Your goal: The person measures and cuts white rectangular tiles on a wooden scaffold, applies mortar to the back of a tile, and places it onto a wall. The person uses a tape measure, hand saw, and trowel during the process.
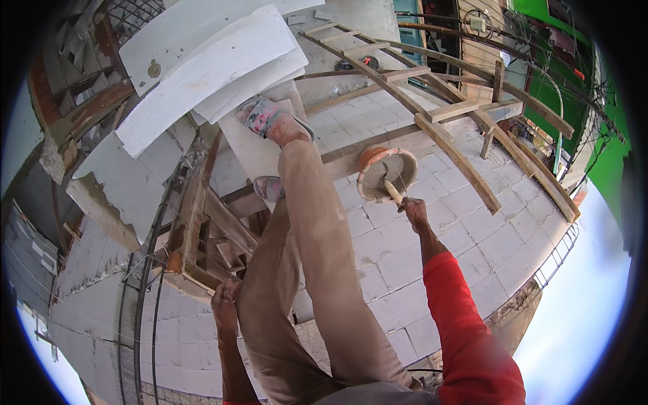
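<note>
My right hand (414, 212) is closed around the pale wooden handle (392, 191) of a tool, probably a trowel. The tool's other end dips into grey mortar, so its blade cannot be made out. That mortar sits in an orange bucket (370, 158) with a crusted rim, on the pale block surface. Beside my left thigh hangs my left hand (225, 304), fingers loosely bent and nothing seen in them. It is close to the end of a wooden formwork frame (196, 223); whether it touches the wood is unclear.
My sandalled foot (260, 118) stands on a pale slab near stacked white panels (216, 74). A wooden ladder (445, 111) slants across the block wall (466, 236) at right. Black rebar (145, 290) runs upright at left. Cables (540, 61) cross the upper right.
</note>
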`<action>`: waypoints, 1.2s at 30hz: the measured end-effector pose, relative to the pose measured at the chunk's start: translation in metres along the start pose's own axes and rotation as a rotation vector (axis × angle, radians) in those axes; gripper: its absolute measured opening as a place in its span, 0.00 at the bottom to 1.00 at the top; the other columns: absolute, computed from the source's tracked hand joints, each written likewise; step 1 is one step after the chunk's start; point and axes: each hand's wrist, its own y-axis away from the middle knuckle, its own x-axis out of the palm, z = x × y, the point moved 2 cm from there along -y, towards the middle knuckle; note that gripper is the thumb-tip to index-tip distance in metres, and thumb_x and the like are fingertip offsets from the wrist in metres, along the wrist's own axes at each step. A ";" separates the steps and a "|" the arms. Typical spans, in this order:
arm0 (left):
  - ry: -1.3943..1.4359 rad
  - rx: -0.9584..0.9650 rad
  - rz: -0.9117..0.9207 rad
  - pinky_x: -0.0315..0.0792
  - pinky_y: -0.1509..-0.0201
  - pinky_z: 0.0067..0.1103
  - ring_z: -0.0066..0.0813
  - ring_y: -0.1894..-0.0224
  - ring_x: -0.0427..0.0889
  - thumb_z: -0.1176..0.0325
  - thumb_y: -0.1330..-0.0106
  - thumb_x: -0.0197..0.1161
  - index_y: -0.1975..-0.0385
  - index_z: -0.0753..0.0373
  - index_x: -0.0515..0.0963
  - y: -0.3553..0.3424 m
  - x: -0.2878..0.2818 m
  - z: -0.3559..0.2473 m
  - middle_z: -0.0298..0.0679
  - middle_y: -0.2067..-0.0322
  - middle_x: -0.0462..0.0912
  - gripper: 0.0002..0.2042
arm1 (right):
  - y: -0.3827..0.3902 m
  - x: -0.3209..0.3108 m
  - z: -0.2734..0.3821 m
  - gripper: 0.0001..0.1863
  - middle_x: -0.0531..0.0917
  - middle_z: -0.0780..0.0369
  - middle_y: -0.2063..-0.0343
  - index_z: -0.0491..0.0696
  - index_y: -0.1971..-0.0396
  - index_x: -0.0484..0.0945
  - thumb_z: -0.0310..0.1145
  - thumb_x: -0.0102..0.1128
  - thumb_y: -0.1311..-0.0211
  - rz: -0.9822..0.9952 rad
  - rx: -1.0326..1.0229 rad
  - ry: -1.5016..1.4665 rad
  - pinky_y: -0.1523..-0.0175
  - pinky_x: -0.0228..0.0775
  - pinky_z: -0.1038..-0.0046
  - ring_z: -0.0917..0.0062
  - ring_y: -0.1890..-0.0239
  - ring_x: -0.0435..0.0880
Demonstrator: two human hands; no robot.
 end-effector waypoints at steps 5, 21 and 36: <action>0.014 0.047 -0.053 0.79 0.40 0.26 0.33 0.47 0.87 0.64 0.17 0.56 0.38 0.74 0.77 -0.030 0.012 -0.002 0.48 0.50 0.88 0.19 | -0.023 -0.017 -0.060 0.26 0.90 0.55 0.70 0.37 0.62 0.89 0.50 0.61 0.31 -0.027 0.078 0.211 0.60 0.72 0.66 0.72 0.68 0.82; 0.264 0.855 -0.539 0.77 0.51 0.19 0.19 0.57 0.82 0.70 0.20 0.61 0.48 0.70 0.82 -0.056 0.077 -0.286 0.37 0.59 0.87 0.10 | -0.179 0.101 0.451 0.31 0.90 0.42 0.59 0.37 0.48 0.86 0.53 0.68 0.34 -0.434 -0.767 0.603 0.45 0.81 0.53 0.45 0.53 0.90; -0.156 0.938 -0.983 0.55 0.36 0.35 0.30 0.46 0.81 0.68 0.39 0.66 0.52 0.56 0.87 -0.135 0.106 -0.463 0.32 0.57 0.88 0.15 | -0.310 0.431 0.772 0.56 0.80 0.39 0.36 0.41 0.33 0.79 0.82 0.43 0.34 0.218 -0.882 1.047 0.20 0.57 0.52 0.47 0.26 0.72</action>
